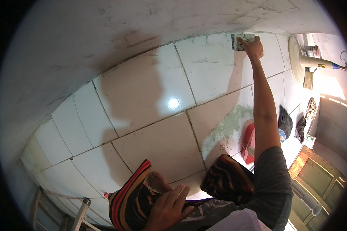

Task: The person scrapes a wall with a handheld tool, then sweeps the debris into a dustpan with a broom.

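My right arm reaches far forward across the white floor tiles. At its end my right hand is closed on a flat rectangular block, mottled dark grey and white. The block is by the joint where floor meets wall; its exact kind is not clear. My left hand rests by my lap over the striped cloth of my trousers, its fingers stretched out. A pale sliver shows between two of those fingers, too small to name. One bare foot shows between my knees.
A grey, smudged wall borders the floor. Greenish powder covers part of the tiles. To the right are a red dustpan, a black-bristled broom, a cream round stand base and a panelled door. A ladder stands lower left.
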The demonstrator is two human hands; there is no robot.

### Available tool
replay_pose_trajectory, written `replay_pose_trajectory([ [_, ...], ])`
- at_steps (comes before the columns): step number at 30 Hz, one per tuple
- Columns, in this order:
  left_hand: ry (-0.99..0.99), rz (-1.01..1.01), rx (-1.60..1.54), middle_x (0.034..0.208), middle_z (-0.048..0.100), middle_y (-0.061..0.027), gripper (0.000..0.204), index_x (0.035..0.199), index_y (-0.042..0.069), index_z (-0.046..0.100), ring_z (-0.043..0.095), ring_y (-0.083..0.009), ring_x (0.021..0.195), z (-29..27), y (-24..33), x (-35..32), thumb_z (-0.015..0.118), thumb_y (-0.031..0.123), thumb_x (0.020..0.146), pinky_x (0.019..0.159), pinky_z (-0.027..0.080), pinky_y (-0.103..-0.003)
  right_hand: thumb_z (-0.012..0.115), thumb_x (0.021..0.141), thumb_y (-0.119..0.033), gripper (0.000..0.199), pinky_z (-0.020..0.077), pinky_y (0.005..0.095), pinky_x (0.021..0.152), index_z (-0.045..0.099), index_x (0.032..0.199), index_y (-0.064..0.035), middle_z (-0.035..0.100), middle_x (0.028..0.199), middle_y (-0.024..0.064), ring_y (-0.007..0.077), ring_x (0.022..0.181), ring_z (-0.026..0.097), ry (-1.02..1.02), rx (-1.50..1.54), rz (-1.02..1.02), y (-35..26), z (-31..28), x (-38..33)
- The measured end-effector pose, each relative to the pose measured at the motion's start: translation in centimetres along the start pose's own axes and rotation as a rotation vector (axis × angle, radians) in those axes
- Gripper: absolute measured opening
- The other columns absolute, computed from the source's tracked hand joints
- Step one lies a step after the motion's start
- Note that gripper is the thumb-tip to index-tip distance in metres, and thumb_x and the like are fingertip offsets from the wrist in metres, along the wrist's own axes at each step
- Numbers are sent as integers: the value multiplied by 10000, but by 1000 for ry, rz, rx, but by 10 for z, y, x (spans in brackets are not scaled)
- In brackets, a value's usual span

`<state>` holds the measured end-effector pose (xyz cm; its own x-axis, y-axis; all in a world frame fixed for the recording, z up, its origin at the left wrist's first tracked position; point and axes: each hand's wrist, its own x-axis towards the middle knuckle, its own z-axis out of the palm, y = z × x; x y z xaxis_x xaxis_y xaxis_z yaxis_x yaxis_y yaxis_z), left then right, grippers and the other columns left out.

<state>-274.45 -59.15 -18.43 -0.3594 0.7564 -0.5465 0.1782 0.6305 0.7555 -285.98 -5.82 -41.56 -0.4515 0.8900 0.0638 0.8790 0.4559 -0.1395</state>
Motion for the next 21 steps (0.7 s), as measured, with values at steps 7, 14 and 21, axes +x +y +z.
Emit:
replay_pose_trajectory([
  [7, -21, 2, 10, 1284, 497, -201, 541, 1321, 18, 442, 484, -365, 1177, 0, 2, 3, 596, 283, 876, 991, 407, -448, 781, 596, -604, 790, 513, 415, 770, 535, 1102, -50, 670, 985, 162, 318, 951, 648, 12, -28, -46, -5, 0, 2],
  [14, -54, -37, 1, 1316, 471, -205, 539, 1350, 33, 422, 467, -370, 1194, -1, 3, 2, 555, 312, 908, 1000, 398, -449, 779, 574, -636, 844, 507, 418, 785, 559, 1136, -46, 675, 1001, 150, 301, 950, 650, -22, -5, -166, -3, -3, 4],
  [21, -46, -37, 14, 1326, 466, -206, 544, 1360, 35, 414, 463, -373, 1201, 3, 3, 0, 540, 323, 917, 1004, 391, -455, 764, 606, -619, 882, 507, 419, 809, 505, 1237, -60, 671, 1025, 147, 296, 977, 644, -80, -41, -184, -18, 0, -4],
])
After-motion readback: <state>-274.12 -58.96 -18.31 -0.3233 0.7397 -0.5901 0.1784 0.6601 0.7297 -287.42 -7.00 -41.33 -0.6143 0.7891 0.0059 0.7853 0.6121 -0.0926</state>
